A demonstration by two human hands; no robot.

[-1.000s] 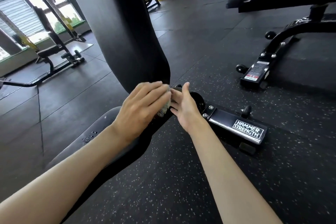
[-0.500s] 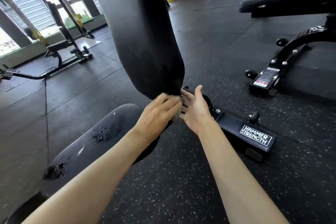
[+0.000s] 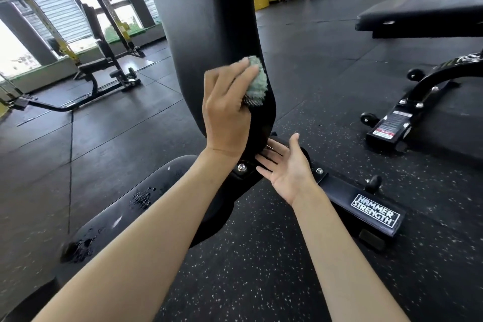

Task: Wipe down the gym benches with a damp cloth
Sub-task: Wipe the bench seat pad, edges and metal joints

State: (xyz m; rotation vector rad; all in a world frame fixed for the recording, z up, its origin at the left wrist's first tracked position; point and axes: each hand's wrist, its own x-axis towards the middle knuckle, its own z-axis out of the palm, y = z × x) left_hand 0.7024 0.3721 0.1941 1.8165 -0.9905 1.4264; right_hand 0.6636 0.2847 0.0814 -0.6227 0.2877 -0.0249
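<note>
The black bench's raised back pad (image 3: 209,21) stands upright in front of me. Its seat pad (image 3: 136,206) runs toward the lower left and carries water drops. My left hand (image 3: 226,107) presses a pale green cloth (image 3: 257,81) flat against the lower right edge of the back pad, fingers over the cloth. Below it, my right hand (image 3: 285,167) hovers open, palm up, by the bench hinge and touches no cloth.
The bench frame with a HAMMER STRENGTH label (image 3: 375,213) lies on the speckled rubber floor at right. Another black bench (image 3: 420,15) with wheels stands at the far right. A rack with a bench (image 3: 104,68) stands at the left by the windows.
My left hand has taken the cloth up from the hinge onto the back pad's lower edge. My right hand has let go and opened, staying low by the hinge.
</note>
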